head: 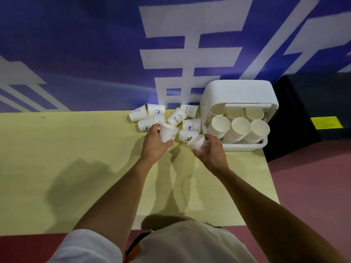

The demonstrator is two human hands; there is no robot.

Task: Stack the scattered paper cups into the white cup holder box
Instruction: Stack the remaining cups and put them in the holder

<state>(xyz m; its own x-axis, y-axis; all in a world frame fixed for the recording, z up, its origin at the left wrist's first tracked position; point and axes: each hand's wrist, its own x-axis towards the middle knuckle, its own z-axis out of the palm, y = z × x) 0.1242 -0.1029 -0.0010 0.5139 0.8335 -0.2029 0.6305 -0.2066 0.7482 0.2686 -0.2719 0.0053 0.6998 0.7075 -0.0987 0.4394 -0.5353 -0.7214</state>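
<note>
Paper cups (176, 117) read "Bear" and "HELLO"; left hand (154, 144), right hand (212, 150) each grip one.

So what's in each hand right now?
Left hand: holding a cup.
Right hand: holding another cup.

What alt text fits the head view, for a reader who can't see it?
A person holds a paper cup in each hand above a yellow table: the left hand grips the left cup, the right hand the right cup. Just beyond, scattered cups lie jumbled beside the white cup holder box, which holds cup stacks.
</note>
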